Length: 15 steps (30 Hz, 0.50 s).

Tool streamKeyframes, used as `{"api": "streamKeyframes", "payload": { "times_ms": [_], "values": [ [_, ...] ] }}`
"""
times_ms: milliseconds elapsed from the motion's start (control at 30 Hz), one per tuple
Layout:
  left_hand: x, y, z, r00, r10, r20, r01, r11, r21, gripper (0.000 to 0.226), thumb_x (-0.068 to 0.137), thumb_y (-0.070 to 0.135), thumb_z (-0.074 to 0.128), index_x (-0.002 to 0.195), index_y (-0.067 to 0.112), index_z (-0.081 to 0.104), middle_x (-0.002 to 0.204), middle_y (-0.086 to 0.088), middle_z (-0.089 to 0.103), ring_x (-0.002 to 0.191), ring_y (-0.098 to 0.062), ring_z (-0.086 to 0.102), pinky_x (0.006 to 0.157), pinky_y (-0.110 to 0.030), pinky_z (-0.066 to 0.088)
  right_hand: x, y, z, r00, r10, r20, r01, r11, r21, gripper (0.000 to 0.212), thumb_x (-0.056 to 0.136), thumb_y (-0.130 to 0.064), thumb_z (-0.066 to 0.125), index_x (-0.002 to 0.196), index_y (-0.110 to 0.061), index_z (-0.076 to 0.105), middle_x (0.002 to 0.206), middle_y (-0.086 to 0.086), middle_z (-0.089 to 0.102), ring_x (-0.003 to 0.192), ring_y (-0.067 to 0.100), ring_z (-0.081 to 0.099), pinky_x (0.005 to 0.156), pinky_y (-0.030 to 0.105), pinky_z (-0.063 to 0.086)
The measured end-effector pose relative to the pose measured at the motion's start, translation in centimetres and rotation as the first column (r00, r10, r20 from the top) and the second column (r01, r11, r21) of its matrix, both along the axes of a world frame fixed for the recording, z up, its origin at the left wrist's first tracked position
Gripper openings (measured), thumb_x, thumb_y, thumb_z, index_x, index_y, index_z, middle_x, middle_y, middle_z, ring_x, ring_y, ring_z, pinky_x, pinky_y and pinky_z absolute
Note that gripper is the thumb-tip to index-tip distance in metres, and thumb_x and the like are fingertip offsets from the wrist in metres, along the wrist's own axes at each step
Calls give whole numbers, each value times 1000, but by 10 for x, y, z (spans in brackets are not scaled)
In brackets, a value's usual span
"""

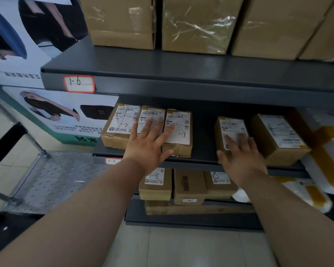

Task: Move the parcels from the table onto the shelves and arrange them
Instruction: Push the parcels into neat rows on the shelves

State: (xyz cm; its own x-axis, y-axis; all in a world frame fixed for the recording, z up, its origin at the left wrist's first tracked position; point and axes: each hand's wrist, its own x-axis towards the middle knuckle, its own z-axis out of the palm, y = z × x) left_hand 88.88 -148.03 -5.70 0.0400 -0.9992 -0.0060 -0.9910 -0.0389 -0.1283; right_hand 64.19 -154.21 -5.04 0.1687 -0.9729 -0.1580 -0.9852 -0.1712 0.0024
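On the middle shelf point(201, 159), marked 1-7, three small brown parcels with white labels lie side by side at the left: one point(118, 128), a second point(152, 114) and a third point(179, 130). My left hand point(149, 143) lies flat with spread fingers across the second and third. To the right, past a gap, a fourth small parcel point(229, 126) has my right hand point(241, 157) resting on it, fingers straight. A bigger brown parcel point(278, 139) lies right beside it.
Large cardboard boxes point(197, 24) fill the top shelf point(162, 81), tagged 1-6. Several parcels point(189, 185) marked 1-8 sit on the lower shelf. White bags with yellow tape point(328, 149) crowd the right end. A metal rail point(33, 143) and posters stand at the left.
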Motion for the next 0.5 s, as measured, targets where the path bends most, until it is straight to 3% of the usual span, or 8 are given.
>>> {"api": "streamKeyframes", "payload": {
  "times_ms": [167,367,500],
  "values": [
    [3,-8,-5,999,51,-19,-49,994,101,64,98,58,14,148,37,-20,160,5,-19,146,-27,-19,118,-56,-3,35,-1,-10,994,89,68,-87,996,-35,62,98,-57,18,152,-36,-2,162,3,-5,148,32,-8,117,47,13],
    [3,-12,-12,998,58,-27,-56,996,76,61,100,53,12,146,37,-24,160,5,-21,146,-27,-21,118,-56,0,58,0,-5,982,140,130,-142,990,7,58,99,-53,15,152,-36,-2,162,1,-12,147,29,-15,119,46,3],
    [-5,-13,-6,998,66,-23,-64,996,69,64,96,61,8,141,39,-32,158,6,-24,144,-28,-26,114,-64,-6,17,-8,12,990,139,-21,-140,958,-250,59,98,-54,13,152,-34,0,162,1,-5,148,24,-10,119,49,-4]
  ]
}}
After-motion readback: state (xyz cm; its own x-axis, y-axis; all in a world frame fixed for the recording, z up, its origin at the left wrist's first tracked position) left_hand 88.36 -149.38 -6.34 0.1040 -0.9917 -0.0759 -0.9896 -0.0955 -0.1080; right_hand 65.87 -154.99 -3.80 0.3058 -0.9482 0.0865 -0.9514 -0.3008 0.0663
